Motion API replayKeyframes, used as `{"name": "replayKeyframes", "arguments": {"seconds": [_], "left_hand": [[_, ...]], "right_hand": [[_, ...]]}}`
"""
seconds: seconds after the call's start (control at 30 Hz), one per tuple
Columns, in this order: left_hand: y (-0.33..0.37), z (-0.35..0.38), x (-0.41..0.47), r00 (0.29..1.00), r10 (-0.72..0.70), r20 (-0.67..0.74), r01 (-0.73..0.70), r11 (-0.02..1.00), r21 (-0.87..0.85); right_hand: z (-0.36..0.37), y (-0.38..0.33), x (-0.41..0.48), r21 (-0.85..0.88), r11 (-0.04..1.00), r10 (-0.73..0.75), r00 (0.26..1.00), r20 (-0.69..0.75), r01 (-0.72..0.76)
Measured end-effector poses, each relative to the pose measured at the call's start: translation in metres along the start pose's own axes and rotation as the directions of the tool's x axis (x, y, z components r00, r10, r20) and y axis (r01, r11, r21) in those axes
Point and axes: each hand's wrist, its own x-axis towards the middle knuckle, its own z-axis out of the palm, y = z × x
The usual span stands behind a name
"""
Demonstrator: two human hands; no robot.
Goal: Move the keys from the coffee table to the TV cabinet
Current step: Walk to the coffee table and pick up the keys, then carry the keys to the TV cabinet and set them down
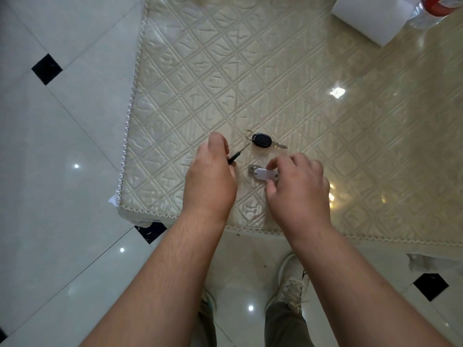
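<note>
Already the left hand [209,171] pinches a slim black-handled key [235,154] off the coffee table [325,121], while the right hand's [297,181] fingertips close on the white-tagged key [265,174] lying flat there — a shallow grip that could let it slide away. The black fob key [261,140] lies untouched just beyond, easily forgotten. Both forearms reach forward, wrists bent down.

Home living room, glossy floor tiles [62,136], cloth-covered coffee table [250,71]
</note>
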Motion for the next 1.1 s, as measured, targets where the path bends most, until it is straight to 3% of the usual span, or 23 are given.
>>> {"name": "replayKeyframes", "arguments": {"seconds": [0.3,0.47,0.63,0.87,1.1], "left_hand": [[0.006,-0.017,-0.01,1.0,-0.024,-0.007,0.024,0.996,-0.084],[0.027,-0.035,-0.015,1.0,-0.011,-0.008,0.01,0.994,-0.107],[0.059,-0.069,-0.02,0.998,0.049,-0.038,-0.054,0.986,-0.155],[0.115,-0.158,-0.046,0.984,0.132,-0.121,-0.156,0.964,-0.218],[0.184,-0.275,-0.095,0.956,0.255,-0.142,-0.28,0.94,-0.196]], "right_hand": [[-0.005,-0.003,-0.003,0.043,0.999,0.019,0.997,0.07,-0.022],[-0.023,-0.008,-0.008,0.312,0.945,0.075,0.993,0.089,-0.099],[-0.064,-0.017,-0.02,0.583,0.802,0.114,0.992,0.061,-0.128],[-0.154,-0.038,-0.051,0.769,0.639,-0.04,0.999,0.025,0.006],[-0.294,-0.072,-0.108,0.769,0.61,-0.163,0.98,-0.112,0.19]]}}
